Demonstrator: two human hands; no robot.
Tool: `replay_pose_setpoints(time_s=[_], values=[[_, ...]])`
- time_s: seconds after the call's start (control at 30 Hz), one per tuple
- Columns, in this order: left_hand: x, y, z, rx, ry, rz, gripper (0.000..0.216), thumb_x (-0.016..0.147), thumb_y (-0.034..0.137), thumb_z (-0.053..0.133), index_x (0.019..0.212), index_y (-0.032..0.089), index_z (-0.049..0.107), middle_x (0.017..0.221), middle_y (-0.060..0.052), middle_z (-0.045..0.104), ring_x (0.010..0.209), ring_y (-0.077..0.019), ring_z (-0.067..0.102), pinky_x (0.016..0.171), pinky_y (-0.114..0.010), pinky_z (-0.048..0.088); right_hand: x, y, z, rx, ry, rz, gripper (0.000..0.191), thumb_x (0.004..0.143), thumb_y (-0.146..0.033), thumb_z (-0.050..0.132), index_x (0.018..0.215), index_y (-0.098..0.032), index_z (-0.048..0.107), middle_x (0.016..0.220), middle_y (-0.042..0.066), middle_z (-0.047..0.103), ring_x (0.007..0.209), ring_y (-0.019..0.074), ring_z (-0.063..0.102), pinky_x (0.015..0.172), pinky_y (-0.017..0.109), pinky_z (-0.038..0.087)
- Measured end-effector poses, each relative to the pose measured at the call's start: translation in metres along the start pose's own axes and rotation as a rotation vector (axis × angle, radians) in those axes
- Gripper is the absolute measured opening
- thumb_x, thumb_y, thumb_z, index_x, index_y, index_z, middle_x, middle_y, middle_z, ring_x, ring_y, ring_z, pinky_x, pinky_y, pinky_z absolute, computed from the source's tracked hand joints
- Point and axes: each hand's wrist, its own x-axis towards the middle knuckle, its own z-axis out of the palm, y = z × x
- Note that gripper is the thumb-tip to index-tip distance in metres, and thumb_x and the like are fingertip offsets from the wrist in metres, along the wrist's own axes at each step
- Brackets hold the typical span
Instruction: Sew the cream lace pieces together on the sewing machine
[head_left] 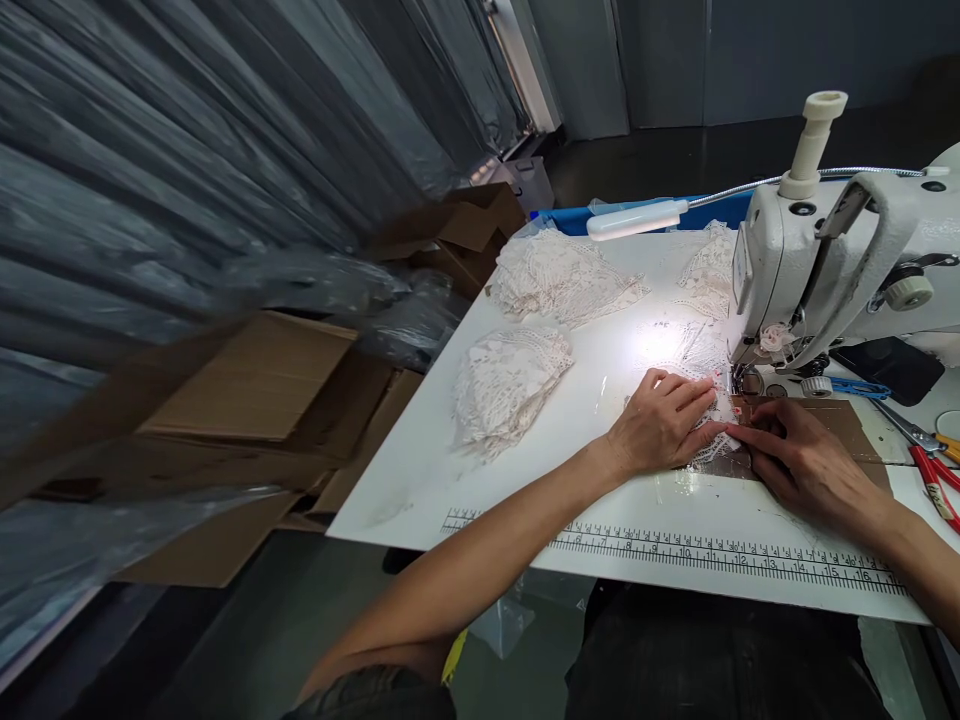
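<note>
Left grip (666, 420) over white lace (723, 408), right grip (802, 458) at its edge.

- Left hand (666, 418) lay over white lace (724, 408) beside the sewing machine (776, 240).
- Right hand (802, 455) met the lace with its forefinger.
- Two lace piles (510, 388) rested on the table (397, 485).
- A ruler scale (697, 550) edged its front.

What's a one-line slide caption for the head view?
Left hand on white lace, right hand at the lace's edge, beside a sewing machine; lace piles on the tabletop.
</note>
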Motion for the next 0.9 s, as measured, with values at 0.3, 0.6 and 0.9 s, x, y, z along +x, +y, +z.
replay_pose_setpoints(time_s=[0.3, 0.6, 0.9], values=[[0.003, 0.001, -0.002, 0.028, -0.019, 0.089, 0.044, 0.1, 0.049, 0.038, 0.115, 0.014, 0.059, 0.12, -0.009, 0.067, 0.09, -0.0214, 0.059, 0.077, -0.039, 0.037, 0.0, 0.0, 0.001, -0.057, -0.019, -0.004, 0.032, 0.094, -0.019, 0.042, 0.119, -0.02, 0.064, 0.105, 0.013, 0.054, 0.094, 0.0231, 0.056, 0.076, 0.04, 0.057], [0.006, 0.001, -0.008, -0.005, -0.171, 0.035, 0.044, 0.102, 0.046, 0.031, 0.113, 0.016, 0.062, 0.125, -0.009, 0.064, 0.09, -0.0226, 0.057, 0.078, -0.04, 0.036, 0.0, -0.004, -0.001, -0.043, -0.039, 0.013, 0.032, 0.095, -0.02, 0.042, 0.12, -0.021, 0.063, 0.105, 0.013, 0.055, 0.094, 0.024, 0.057, 0.077, 0.041, 0.055], [0.019, -0.014, -0.011, -0.069, -0.267, 0.103, 0.035, 0.1, 0.033, 0.036, 0.117, 0.017, 0.062, 0.128, -0.007, 0.064, 0.097, -0.024, 0.059, 0.086, -0.044, 0.038, 0.002, -0.007, 0.0, -0.13, -0.07, 0.036, 0.033, 0.095, -0.02, 0.042, 0.122, -0.019, 0.062, 0.105, 0.013, 0.056, 0.091, 0.0249, 0.056, 0.075, 0.041, 0.054]])
